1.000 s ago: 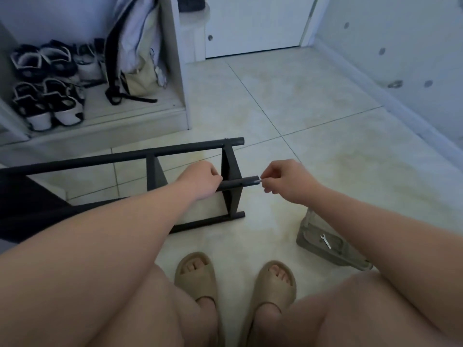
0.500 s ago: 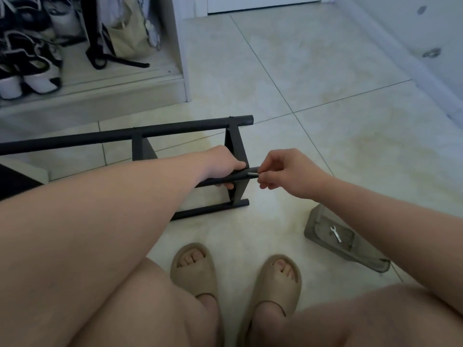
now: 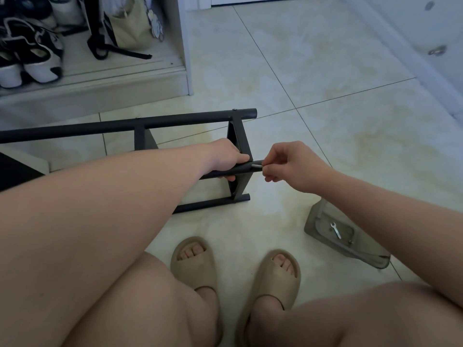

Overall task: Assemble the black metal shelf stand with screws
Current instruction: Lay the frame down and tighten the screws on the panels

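Observation:
The black metal shelf stand [image 3: 175, 121] lies on its side on the tiled floor in front of me. My left hand [image 3: 225, 160] grips its middle black tube [image 3: 240, 169] just left of the end bracket. My right hand [image 3: 290, 164] pinches a small silver screw [image 3: 256, 166] at the open end of that tube. The screw's tip sits in the tube mouth; how deep it goes is hidden by my fingers.
A clear plastic tray [image 3: 325, 236] with a small silver wrench [image 3: 335, 230] lies on the floor at the right, under my right forearm. A white shoe cabinet [image 3: 183, 58] with shoes and a bag stands at the back left. My sandalled feet [image 3: 233, 269] are below the stand.
The view has tilted further down and closer. My left hand slid along the tube toward its end, and my right hand brought the screw up against the tube mouth.

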`<control>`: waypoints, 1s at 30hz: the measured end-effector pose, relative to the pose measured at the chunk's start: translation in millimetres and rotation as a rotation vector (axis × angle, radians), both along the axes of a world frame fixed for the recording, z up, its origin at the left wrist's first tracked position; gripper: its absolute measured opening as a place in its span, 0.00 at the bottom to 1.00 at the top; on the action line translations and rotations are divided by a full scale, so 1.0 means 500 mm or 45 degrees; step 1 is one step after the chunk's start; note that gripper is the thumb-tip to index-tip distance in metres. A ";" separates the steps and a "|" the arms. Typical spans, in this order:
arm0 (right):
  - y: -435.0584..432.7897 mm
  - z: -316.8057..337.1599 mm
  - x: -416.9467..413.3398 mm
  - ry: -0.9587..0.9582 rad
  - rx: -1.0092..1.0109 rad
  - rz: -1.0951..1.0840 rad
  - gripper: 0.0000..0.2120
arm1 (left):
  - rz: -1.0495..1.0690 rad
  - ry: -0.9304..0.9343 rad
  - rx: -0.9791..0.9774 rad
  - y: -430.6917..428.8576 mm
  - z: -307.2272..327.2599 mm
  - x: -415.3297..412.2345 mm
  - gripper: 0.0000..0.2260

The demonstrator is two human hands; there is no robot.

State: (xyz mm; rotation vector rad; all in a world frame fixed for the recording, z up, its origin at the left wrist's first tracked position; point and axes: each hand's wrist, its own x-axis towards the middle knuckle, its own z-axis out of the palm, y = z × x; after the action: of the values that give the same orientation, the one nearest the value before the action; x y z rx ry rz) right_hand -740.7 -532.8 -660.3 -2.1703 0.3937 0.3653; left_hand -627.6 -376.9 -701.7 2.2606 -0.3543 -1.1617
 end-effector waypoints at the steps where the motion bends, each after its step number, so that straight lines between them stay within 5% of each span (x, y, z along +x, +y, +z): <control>1: 0.001 0.000 -0.001 0.005 0.009 0.009 0.06 | -0.003 0.002 0.005 -0.001 0.002 0.000 0.18; 16: 0.027 -0.036 0.000 -0.038 -0.257 0.132 0.12 | 0.032 0.062 0.004 -0.001 0.013 -0.004 0.17; 21: 0.043 -0.049 0.003 -0.071 -0.337 0.146 0.07 | 0.032 0.070 -0.001 -0.003 0.012 -0.005 0.19; 30: 0.055 -0.065 -0.009 -0.118 -0.230 -0.041 0.05 | 0.054 0.101 0.005 -0.002 0.012 -0.004 0.17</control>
State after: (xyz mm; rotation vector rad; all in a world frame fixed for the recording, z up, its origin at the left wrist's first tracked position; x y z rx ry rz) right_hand -745.0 -505.2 -692.7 -2.3437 0.4228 0.2167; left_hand -629.7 -377.9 -695.9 2.2072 -0.2717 -1.2268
